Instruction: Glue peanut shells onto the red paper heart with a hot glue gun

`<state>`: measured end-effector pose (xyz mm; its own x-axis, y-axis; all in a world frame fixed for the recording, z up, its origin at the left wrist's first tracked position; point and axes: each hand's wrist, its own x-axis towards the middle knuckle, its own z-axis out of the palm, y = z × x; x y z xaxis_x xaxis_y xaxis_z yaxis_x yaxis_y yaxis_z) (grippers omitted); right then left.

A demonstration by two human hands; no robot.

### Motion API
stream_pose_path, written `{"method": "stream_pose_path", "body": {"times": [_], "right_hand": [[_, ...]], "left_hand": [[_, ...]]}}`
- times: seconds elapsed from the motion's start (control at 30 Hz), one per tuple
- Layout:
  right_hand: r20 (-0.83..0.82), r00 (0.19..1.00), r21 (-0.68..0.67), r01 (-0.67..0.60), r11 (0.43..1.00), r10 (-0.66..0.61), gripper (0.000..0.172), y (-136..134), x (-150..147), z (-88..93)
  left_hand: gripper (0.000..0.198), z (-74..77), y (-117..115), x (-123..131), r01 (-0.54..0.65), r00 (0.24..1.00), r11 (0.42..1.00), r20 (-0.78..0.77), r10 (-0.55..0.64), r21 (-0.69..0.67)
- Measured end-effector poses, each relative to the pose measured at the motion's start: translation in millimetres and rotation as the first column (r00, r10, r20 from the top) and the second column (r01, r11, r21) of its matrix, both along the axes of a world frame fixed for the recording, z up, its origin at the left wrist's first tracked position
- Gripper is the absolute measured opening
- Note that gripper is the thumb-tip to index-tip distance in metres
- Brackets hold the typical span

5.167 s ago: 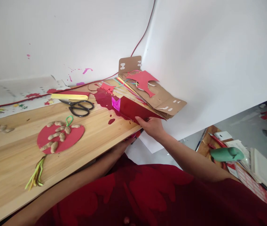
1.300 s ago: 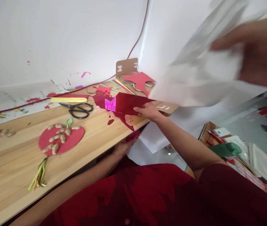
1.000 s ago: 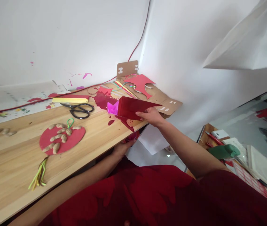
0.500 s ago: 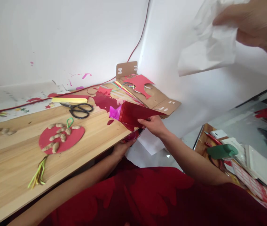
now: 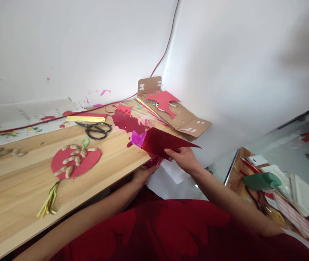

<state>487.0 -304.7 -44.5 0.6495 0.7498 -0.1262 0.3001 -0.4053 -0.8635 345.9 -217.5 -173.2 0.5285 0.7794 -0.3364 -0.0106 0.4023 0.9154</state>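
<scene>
1. Red sheet (image 5: 168, 142) is in the middle of the frame, over the table (image 5: 21, 195) edge
2. Right hand (image 5: 185, 160) pinches its near edge
3. Left hand (image 5: 143, 174) sits below the table edge; I cannot tell its grip

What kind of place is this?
Most likely a craft workspace: black scissors lie on the wooden table near a red paper disc topped with peanuts, cut cardboard is stacked in the corner, and the right hand holds a red sheet.

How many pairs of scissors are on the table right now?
1. The black-handled scissors lie on the wooden table, just in front of the yellow strip. Others could be hidden under the paper pile.
</scene>
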Motion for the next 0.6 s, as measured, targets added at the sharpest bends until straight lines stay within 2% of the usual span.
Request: {"method": "stream_pose_path", "body": {"times": [0.13, 0.23, 0.3, 0.4, 0.5, 0.6], "right_hand": [[-0.072, 0.997, 0.034, -0.026, 0.999, 0.028, 0.038, -1, 2, 9.3], [-0.025, 0.998, 0.073, -0.047, 0.996, 0.049, 0.04, 18, 14, 18.2], [0.06, 0.996, 0.061, -0.063, 0.996, 0.06, 0.042, 44, 26, 24.3], [0.156, 0.985, -0.004, -0.074, 0.997, 0.073, 0.039, 97, 42, 32.3], [0.148, 0.983, 0.042, -0.116, 0.992, 0.109, 0.031, 150, 48, 35.1], [0.067, 0.983, 0.082, -0.177, 0.981, 0.171, 0.027, 190, 45, 32.5]], "left_hand": [[0.046, 0.0, 0, 0, 0.022, 1.0, 0.999, -0.014, -0.021, 0.043], [0.052, 3.1, 0, 1, 0.041, 0.999, 0.997, 0.015, -0.042, 0.069], [0.052, 3.8, 0, 1, 0.053, 0.998, 0.996, 0.017, -0.055, 0.074], [0.044, 0.9, 1, 1, 0.08, 0.997, 0.994, -0.007, -0.08, 0.07], [0.04, -3.9, 3, 0, 0.104, 0.994, 0.992, -0.033, -0.102, 0.072], [0.044, -6.9, 7, -1, 0.109, 0.994, 0.989, -0.041, -0.105, 0.101]]}}
